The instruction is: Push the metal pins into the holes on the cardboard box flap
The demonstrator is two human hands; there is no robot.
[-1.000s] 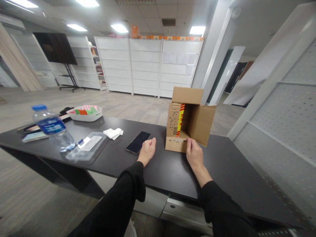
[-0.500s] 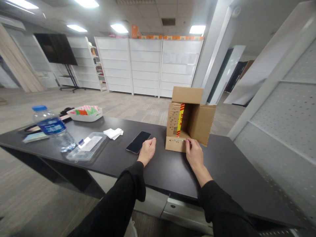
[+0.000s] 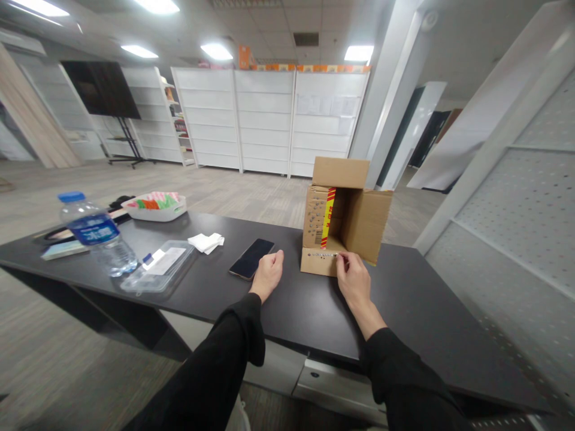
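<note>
A cardboard box stands on its side on the dark table, its opening towards me and its flaps spread. Yellow-and-red tape runs down its left flap, among small round marks or pieces. My right hand is pinched at the right part of the lower flap, where a row of small shiny pieces lies; what its fingertips hold is too small to name. My left hand is closed, resting beside the right edge of a black phone. Whatever that hand may hold is hidden.
Left of the phone are a folded white tissue, a clear plastic case and a water bottle. Farther back sits a white basket with colourful packets. A perforated panel stands at the right of the table.
My right hand has shifted very slightly left along the lower flap. My left hand and the box look the same.
</note>
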